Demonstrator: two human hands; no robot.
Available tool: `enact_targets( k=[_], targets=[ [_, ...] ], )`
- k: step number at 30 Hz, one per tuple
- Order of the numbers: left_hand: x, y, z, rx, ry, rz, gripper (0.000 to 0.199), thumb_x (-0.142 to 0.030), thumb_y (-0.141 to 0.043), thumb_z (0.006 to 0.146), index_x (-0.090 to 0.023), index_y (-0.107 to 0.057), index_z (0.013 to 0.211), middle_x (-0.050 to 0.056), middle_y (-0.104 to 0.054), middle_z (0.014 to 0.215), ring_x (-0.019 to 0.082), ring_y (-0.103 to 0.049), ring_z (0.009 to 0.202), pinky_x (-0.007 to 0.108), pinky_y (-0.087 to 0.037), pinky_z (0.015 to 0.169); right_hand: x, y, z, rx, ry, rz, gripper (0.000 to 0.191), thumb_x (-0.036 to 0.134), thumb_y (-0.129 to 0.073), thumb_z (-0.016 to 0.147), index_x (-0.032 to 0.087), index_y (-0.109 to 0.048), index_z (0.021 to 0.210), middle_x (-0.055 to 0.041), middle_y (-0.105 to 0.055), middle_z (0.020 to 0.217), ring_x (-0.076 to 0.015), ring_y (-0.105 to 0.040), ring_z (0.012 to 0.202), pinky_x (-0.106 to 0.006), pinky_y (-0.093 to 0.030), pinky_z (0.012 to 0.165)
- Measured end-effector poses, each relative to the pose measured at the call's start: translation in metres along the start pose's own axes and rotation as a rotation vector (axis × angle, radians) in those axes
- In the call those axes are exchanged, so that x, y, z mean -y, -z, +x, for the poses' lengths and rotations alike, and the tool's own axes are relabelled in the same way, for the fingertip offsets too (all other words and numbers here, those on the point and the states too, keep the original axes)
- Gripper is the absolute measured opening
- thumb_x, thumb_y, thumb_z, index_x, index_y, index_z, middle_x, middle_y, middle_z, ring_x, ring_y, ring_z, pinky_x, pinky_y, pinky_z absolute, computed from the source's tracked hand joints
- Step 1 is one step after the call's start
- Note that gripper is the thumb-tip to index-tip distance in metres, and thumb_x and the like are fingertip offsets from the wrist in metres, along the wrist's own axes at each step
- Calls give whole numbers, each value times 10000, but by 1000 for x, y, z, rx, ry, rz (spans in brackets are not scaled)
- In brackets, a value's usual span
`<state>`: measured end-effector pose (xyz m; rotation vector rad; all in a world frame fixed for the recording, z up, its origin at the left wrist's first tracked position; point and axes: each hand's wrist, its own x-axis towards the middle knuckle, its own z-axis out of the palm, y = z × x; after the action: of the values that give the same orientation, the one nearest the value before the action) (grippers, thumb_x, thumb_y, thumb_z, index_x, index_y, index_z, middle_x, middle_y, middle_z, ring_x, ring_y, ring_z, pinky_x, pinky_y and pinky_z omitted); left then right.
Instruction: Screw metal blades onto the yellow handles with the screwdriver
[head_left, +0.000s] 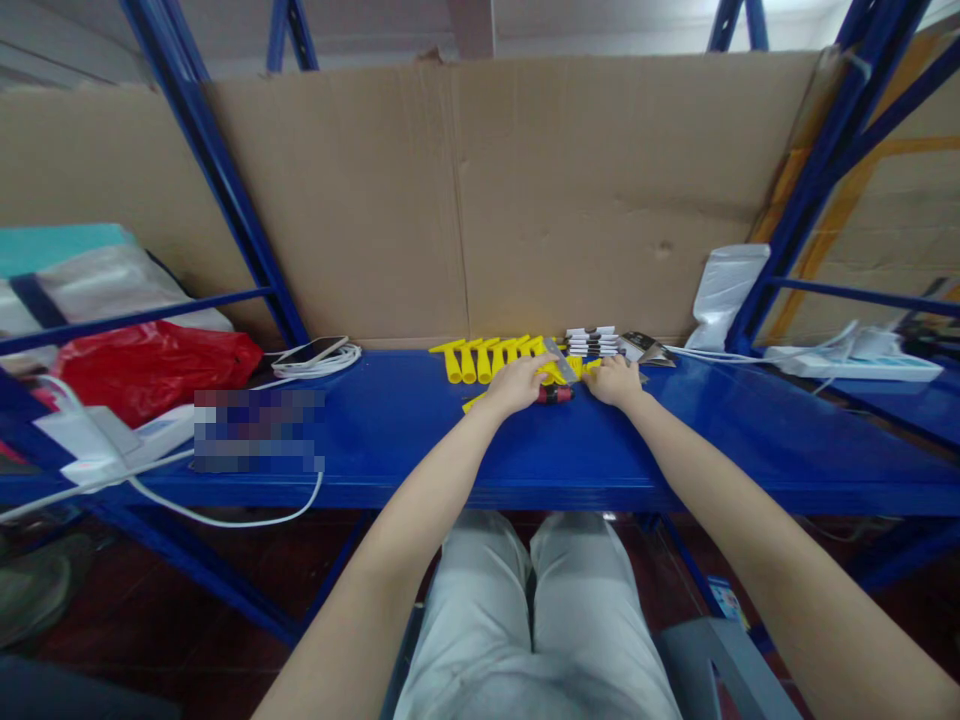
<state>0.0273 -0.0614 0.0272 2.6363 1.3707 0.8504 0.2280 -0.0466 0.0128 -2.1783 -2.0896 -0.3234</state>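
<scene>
My left hand point(517, 383) reaches to the back of the blue table point(405, 430), its fingers on or beside a grey flat blade-like piece point(561, 362) and yellow parts. My right hand point(615, 381) rests just right of it, with its fingers bent near more yellow pieces; what either hand grips is too small to make out. A row of several yellow handle-shaped parts point(469, 362) stands to the left. A red and black object point(555, 396) lies between my hands. Behind them are stacked white and black pieces point(592, 341) and a dark packet point(646, 349).
Cardboard point(525, 200) lines the back between blue posts. Coiled white cable point(319, 362) and a red bag point(154, 365) are at left, with a white adapter point(97, 445) on the edge. A white pouch point(726, 298) and power strip point(855, 364) are at right.
</scene>
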Motion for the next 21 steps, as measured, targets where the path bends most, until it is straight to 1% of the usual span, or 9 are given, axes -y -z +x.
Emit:
enact_targets(
  k=[5, 9, 12, 16, 18, 21],
  targets=[
    [0, 0, 0, -4, -2, -10, 453, -156, -495, 929, -257, -573, 1363, 55, -630, 1355, 204, -569, 1251, 353, -437, 1073, 1, 6, -3, -10, 59, -36, 485, 407, -380, 953, 124, -695, 1189, -201, -614, 1292, -350, -471, 1272, -500, -362, 1041],
    [1, -1, 0, -2, -5, -9, 451, -161, -487, 930, -258, -573, 1362, 55, -633, 1352, 206, -570, 1247, 356, -435, 1073, 3, 7, -4, -12, 83, -23, 414, 313, -419, 932, 140, -699, 1184, -195, -663, 1223, -337, -521, 1248, -466, -401, 1016],
    [1, -1, 0, 0, -9, -6, 453, -161, -487, 928, -257, -573, 1361, 49, -627, 1361, 204, -563, 1257, 355, -432, 1077, 4, 9, -6, 1, 69, -5, 377, 241, -459, 906, 137, -699, 1177, -201, -681, 1192, -335, -565, 1226, -454, -421, 1010],
    [1, -1, 0, -1, -10, -5, 453, -161, -486, 930, -258, -572, 1363, 53, -630, 1358, 210, -568, 1251, 366, -436, 1074, 7, 12, -8, 47, 48, 49, 387, 172, -517, 877, 73, -639, 1230, -236, -670, 1204, -337, -605, 1196, -411, -459, 982],
    [1, -1, 0, -3, -10, -4, 451, -162, -486, 931, -260, -572, 1363, 55, -631, 1356, 211, -572, 1246, 368, -439, 1070, 7, 14, -8, 44, 45, 82, 420, 143, -554, 858, 40, -593, 1263, -261, -662, 1203, -338, -620, 1178, -389, -477, 957],
    [2, -1, 0, -5, -20, -9, 448, -162, -484, 932, -253, -571, 1362, 57, -629, 1358, 207, -573, 1246, 363, -443, 1067, 6, 15, -7, 35, 33, 108, 441, 108, -587, 834, 36, -569, 1269, -273, -667, 1180, -341, -639, 1150, -378, -495, 923]
  ],
)
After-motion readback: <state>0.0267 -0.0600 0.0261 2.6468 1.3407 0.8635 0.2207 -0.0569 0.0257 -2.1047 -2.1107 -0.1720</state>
